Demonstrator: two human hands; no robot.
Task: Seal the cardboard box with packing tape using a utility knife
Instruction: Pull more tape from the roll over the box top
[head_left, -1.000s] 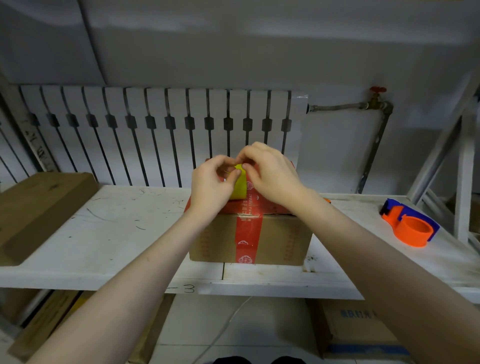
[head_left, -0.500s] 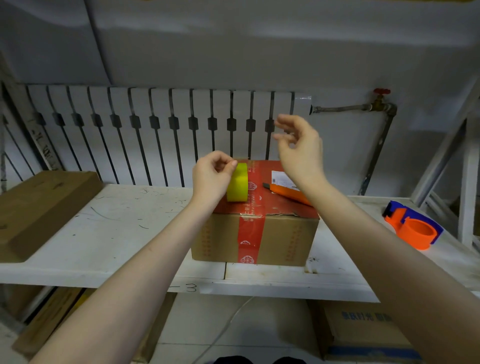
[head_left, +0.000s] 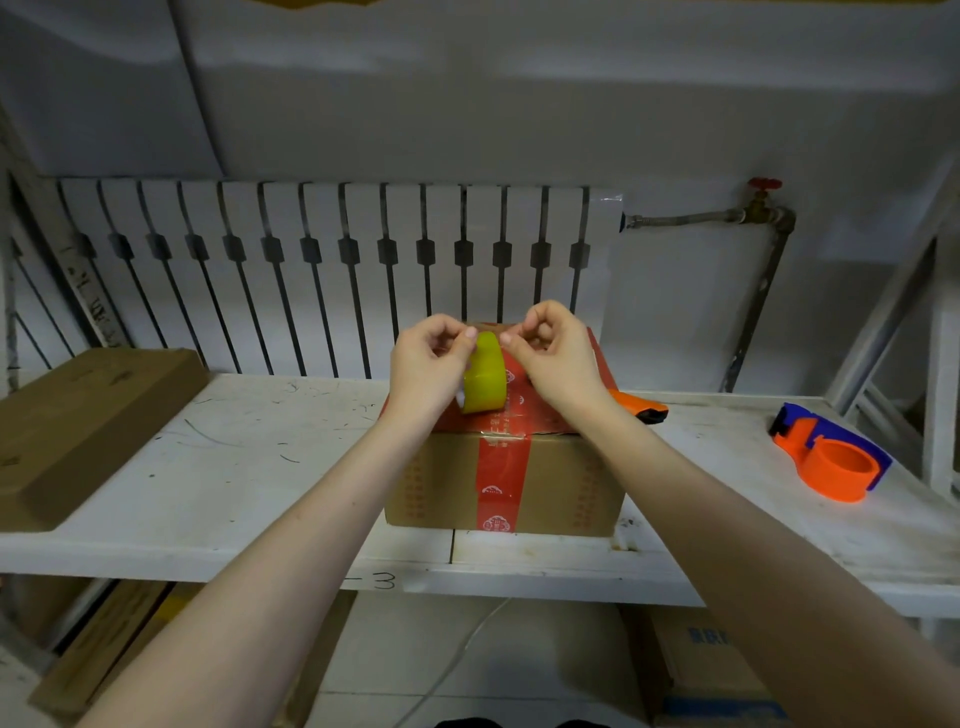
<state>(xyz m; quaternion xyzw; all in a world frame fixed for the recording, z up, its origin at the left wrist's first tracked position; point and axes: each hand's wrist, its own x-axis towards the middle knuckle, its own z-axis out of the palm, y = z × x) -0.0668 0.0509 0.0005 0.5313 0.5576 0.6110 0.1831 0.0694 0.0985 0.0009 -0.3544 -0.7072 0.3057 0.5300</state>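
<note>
White shelf (head_left: 218, 483), radiator behind. Left hand (head_left: 427, 358) pinched tape roll (head_left: 484, 374) upright over box (head_left: 504, 478); right hand (head_left: 550, 353) pinched at roll's top edge, just beside.

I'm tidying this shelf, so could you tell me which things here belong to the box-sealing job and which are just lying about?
In use:
- cardboard box
- yellow tape roll, pinched at its top by the left hand and right hand
- orange utility knife, resting on the box behind the right wrist

Lying about:
- orange and blue tape dispenser
- flat brown box at the shelf's left end
- boxes under the shelf
</note>
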